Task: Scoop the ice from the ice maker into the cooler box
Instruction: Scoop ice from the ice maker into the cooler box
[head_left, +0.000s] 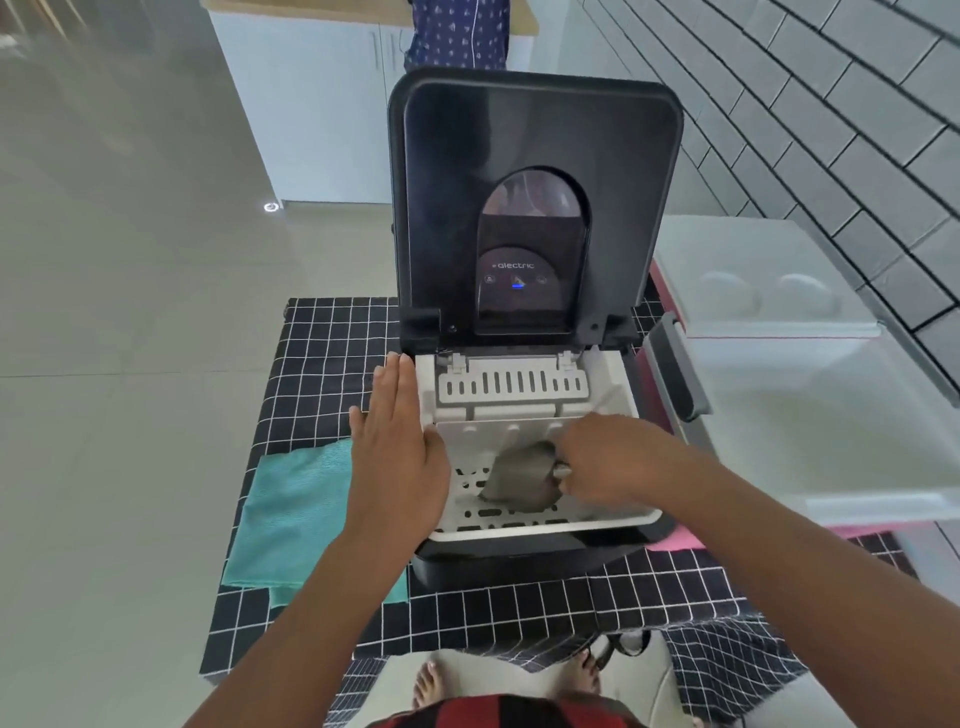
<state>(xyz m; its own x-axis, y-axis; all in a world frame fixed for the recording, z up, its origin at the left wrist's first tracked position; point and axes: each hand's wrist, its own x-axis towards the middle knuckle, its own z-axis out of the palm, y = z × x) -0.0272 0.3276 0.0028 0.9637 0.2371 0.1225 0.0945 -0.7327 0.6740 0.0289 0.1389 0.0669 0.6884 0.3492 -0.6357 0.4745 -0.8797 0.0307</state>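
Head view: left hand lies flat, fingers straight together, steadying ice maker; right hand fingers curl round scoop in basket; no ice discernible; keep scoop low, lift level toward cooler box beyond right fingers.

Ice in the white basket: none can be made out; the grey scoop and right hand cover its middle. Scoop handle hidden in that hand. Cooler box cut off at right edge. Control panel icons too small to read.
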